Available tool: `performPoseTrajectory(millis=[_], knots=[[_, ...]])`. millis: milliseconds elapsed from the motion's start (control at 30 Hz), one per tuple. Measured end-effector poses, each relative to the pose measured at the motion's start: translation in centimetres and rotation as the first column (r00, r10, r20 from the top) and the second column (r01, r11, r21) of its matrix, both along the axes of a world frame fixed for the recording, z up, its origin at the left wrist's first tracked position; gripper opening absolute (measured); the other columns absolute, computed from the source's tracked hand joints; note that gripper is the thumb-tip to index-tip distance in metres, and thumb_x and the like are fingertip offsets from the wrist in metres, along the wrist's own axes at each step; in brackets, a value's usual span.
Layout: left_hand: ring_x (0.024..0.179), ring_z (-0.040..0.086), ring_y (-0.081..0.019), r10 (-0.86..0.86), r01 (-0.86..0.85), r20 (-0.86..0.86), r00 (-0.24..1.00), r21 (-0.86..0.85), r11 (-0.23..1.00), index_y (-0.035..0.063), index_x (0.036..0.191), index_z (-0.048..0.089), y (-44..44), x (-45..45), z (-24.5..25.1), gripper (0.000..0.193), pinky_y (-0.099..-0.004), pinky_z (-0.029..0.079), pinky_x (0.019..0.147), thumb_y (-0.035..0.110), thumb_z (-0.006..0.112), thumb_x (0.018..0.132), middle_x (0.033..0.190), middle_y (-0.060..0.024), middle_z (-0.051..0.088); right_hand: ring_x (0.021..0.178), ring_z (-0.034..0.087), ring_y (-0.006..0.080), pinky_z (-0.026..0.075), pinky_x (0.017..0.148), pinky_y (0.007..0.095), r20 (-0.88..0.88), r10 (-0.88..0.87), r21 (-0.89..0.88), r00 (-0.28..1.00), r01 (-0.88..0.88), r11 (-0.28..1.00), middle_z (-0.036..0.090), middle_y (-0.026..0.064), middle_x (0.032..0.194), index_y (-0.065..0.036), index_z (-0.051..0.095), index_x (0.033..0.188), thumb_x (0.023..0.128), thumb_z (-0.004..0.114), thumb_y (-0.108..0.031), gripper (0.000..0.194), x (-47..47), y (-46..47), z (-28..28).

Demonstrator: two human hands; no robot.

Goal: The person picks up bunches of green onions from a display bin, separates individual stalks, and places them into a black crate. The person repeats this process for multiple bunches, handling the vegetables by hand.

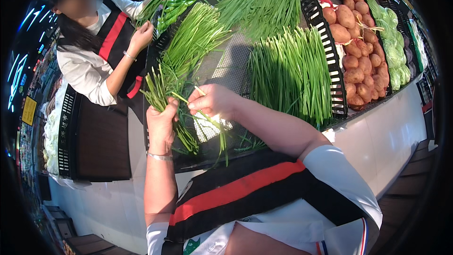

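Observation:
My left hand (162, 117) is closed around a bunch of green stalks (154, 88), their cut ends pointing up and leaves hanging below. Close to its right, my right hand (208, 102) pinches a few single stalks (222, 134) between thumb and fingers; their leaves droop down over the display. Beyond my hands lies a loose pile of garlic chives (193, 35) with pale ends. To the right stands a dense block of garlic chives (290, 74), and more long green leaves (265, 0) are heaped at the back.
A co-worker (102, 49) at the left handles greens over long green peppers (187, 0). A black slatted divider (331, 56) separates the chives from potatoes (357, 53); bagged green vegetables (389, 42) lie farther right. Another black crate (65, 131) stands at the left.

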State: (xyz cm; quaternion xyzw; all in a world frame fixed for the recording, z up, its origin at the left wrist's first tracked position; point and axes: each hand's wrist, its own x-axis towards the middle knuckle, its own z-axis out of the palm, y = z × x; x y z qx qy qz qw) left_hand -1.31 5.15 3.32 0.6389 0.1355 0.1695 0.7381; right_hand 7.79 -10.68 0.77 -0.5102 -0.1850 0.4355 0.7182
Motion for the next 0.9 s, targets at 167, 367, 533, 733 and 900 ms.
performPoseTrajectory(millis=[167,367,533,733,900], knots=[[0.051,0.048,-0.0067,-0.022,0.022,-0.034,0.999,0.001,1.000,0.0033,0.088,0.063,-0.4,0.0,-0.2,0.009,-0.0197,0.037,0.046,0.001,0.068,0.080,0.072,0.0004,0.059,0.050,0.040,0.0045,0.029,0.042,0.0200,0.049,-0.005,-0.009,0.999,0.006,1.000,0.062,0.0060,0.075,-0.002,0.059,0.091,0.078,0.070,-0.014,0.021,-0.3,0.0,0.3],[0.052,0.048,-0.0071,-0.045,0.045,-0.023,0.999,-0.009,0.999,0.0029,0.087,0.064,0.0,0.0,-0.9,0.010,-0.0201,0.037,0.046,0.003,0.071,0.080,0.071,-0.0002,0.060,0.050,0.040,0.0041,0.030,0.043,0.0200,0.060,-0.052,0.007,0.997,0.052,0.999,0.062,0.0039,0.074,-0.004,0.059,0.088,0.077,0.070,-0.015,0.019,-0.5,0.3,-0.3],[0.053,0.049,-0.0063,-0.063,0.063,-0.001,0.998,-0.013,0.998,0.0039,0.087,0.064,0.0,-0.1,-0.9,0.007,-0.0198,0.039,0.048,0.004,0.069,0.081,0.072,0.0007,0.061,0.051,0.044,0.0060,0.033,0.044,0.0206,0.061,-0.052,-0.002,0.997,0.052,0.999,0.059,0.0040,0.071,-0.001,0.059,0.087,0.077,0.069,-0.010,0.016,-0.5,0.2,-0.2],[0.053,0.048,-0.0077,-0.058,0.058,-0.007,0.998,-0.035,0.998,0.0049,0.085,0.060,0.2,0.0,-1.0,0.008,-0.0213,0.039,0.048,0.001,0.066,0.081,0.071,0.0002,0.058,0.050,0.045,0.0062,0.034,0.042,0.0202,-0.044,-0.015,0.047,0.999,0.017,0.999,0.060,0.0074,0.074,0.001,0.058,0.091,0.079,0.066,-0.007,0.016,-0.6,0.2,0.1],[0.054,0.050,-0.0070,-0.058,0.061,0.039,0.998,-0.076,0.995,0.0040,0.086,0.064,0.5,-0.2,-1.2,0.005,-0.0199,0.041,0.049,0.002,0.065,0.081,0.074,0.0002,0.061,0.048,0.045,0.0056,0.034,0.041,0.0198,-0.100,0.000,0.064,0.995,0.006,0.998,0.061,0.0082,0.076,0.002,0.057,0.093,0.082,0.064,-0.007,0.015,-0.5,0.2,-0.3]])
